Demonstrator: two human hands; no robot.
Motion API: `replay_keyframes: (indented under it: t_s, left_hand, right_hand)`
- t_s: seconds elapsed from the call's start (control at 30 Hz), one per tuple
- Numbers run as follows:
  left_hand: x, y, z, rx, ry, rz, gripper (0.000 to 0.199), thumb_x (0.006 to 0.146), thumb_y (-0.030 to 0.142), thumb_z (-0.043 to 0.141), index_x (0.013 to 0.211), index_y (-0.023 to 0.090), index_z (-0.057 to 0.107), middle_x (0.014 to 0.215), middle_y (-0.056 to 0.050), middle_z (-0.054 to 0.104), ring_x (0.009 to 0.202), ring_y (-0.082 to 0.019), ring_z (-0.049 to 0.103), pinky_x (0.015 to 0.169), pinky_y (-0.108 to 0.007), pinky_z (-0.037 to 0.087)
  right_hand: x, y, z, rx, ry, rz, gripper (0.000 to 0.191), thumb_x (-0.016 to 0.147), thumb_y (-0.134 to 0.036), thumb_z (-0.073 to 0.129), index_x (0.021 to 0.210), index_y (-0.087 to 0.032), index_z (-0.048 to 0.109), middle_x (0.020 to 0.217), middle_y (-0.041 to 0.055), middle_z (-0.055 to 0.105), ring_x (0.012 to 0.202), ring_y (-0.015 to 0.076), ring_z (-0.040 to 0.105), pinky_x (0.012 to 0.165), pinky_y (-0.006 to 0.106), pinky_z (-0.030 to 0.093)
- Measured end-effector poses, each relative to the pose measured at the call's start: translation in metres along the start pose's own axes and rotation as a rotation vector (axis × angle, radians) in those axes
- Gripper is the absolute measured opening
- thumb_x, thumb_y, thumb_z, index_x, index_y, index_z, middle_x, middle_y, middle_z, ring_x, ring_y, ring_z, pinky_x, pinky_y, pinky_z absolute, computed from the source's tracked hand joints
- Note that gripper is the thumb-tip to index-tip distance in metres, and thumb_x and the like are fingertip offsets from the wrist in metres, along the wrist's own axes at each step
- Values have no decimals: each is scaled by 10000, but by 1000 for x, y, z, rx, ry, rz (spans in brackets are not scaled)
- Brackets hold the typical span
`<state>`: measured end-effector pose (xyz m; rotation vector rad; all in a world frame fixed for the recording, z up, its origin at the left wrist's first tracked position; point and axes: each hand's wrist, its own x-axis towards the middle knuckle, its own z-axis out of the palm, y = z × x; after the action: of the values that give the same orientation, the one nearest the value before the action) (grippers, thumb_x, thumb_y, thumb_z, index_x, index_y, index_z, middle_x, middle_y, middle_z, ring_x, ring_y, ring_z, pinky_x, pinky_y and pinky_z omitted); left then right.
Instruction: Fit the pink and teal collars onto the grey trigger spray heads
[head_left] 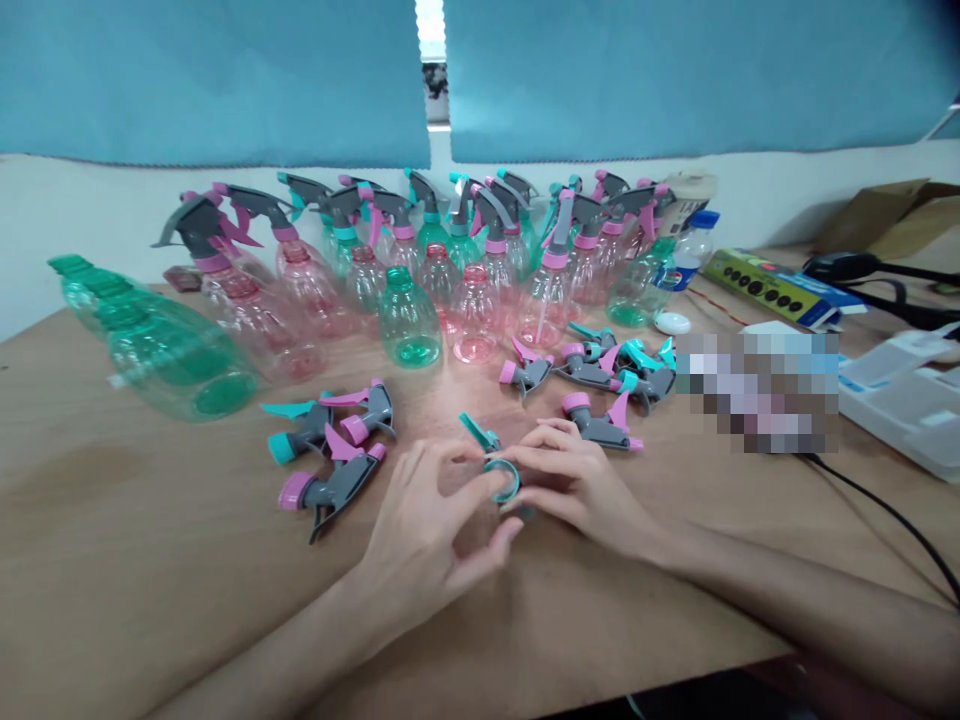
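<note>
Near the table's front, a grey and teal trigger spray head [480,432] is between my two hands, its round teal collar turned up towards me. My left hand [427,510] grips it from the left, one finger at the mouth of the collar. From the right, the fingers of my right hand [581,480] close on the same collar. Part of the spray head's body is hidden by my fingers. Several loose spray heads [337,490] in pink, teal and grey lie left of my hands. More spray heads [600,425] lie to the right.
Green bottles without tops [172,350] lean at the left. An open green bottle [409,320] and pink bottle [475,320] stand ahead, before rows of bottles with spray heads [491,235]. At right are a Pepsi bottle [694,250], a printed box [772,285], a plastic case [915,400] and a black cable [885,510].
</note>
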<state>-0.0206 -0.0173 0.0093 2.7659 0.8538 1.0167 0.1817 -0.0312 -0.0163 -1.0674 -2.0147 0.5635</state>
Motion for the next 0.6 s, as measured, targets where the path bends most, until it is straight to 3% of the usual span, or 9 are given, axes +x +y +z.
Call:
replay_keyframes:
  t_s: [0.23, 0.43, 0.6]
  left_hand:
    - [1, 2, 1, -44, 9, -5, 90, 796, 235, 608, 872, 191, 625, 906, -57, 519, 845, -205, 501, 740, -362, 440]
    - [2, -1, -1, -31, -2, -54, 157, 820, 230, 580, 973, 204, 604, 936, -60, 522, 891, -210, 499, 768, -361, 446]
    - [-2, -2, 1, -87, -4, -9, 156, 817, 240, 588, 963, 192, 612, 939, -63, 501, 883, -205, 491, 760, -354, 453]
  right_hand:
    - [-1, 0, 1, -72, -22, -52, 273, 872, -325, 588, 1132, -255, 633, 906, 15, 625, 934, 170, 568, 967, 410, 322]
    - [-2, 1, 2, -118, -9, -71, 259, 879, -330, 576, 1105, -224, 644, 916, 29, 631, 905, 170, 578, 979, 435, 315]
    - [-1, 1, 0, -93, -23, -35, 262, 870, -338, 589, 1115, -260, 640, 935, 21, 635, 938, 177, 572, 969, 435, 327]
